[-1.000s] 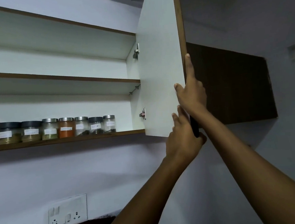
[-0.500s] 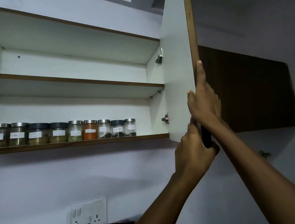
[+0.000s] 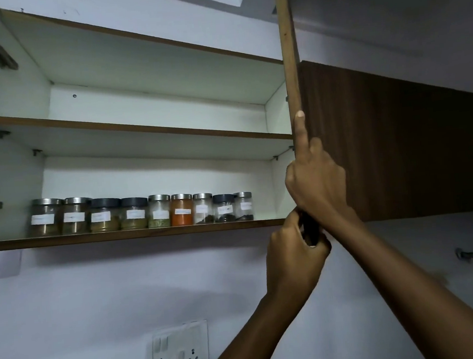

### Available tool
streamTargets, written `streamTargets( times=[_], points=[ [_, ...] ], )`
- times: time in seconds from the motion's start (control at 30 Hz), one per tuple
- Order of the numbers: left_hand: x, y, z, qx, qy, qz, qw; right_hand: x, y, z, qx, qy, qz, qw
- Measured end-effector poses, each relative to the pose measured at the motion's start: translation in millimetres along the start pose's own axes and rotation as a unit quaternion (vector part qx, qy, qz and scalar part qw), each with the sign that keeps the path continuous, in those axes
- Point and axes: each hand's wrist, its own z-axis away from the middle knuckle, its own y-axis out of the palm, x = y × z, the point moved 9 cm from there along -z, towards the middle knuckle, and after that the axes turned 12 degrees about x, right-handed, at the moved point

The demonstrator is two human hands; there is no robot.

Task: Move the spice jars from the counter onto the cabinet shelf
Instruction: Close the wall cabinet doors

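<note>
Nine spice jars stand in a row on your cabinet's bottom shelf. Your left hand grips the door handle, and your right hand clasps the door edge, forefinger extended upward.

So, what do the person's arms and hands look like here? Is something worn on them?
Both forearms are bare as far as the picture shows: no sleeve, watch, bracelet or glove. The left hand and the right hand show no ring on the visible fingers. The nail on the right index finger looks short and unpainted.
</note>
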Motion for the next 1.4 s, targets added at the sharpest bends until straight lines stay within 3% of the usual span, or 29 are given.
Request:
streamTargets(
  times=[0.3,0.5,0.8,1.13,1.4],
  points=[
    [41,-52,9,-0.041,-0.023,0.012,0.999,47,44,-9,0.044,-0.037,0.027,0.998],
    [80,-89,12,-0.078,-0.043,0.027,0.996,81,77,-11,0.066,-0.13,0.063,0.987],
    [141,-125,7,-0.13,-0.08,0.062,0.986,106,145,-24,0.101,-0.151,-0.028,0.983],
    [220,-159,-2,-0.244,-0.151,0.135,0.948,135,227,-41,0.124,-0.154,-0.046,0.979],
    [262,-169,-17,-0.281,-0.193,0.182,0.922,150,269,-56,0.126,-0.162,-0.027,0.978]
  ],
)
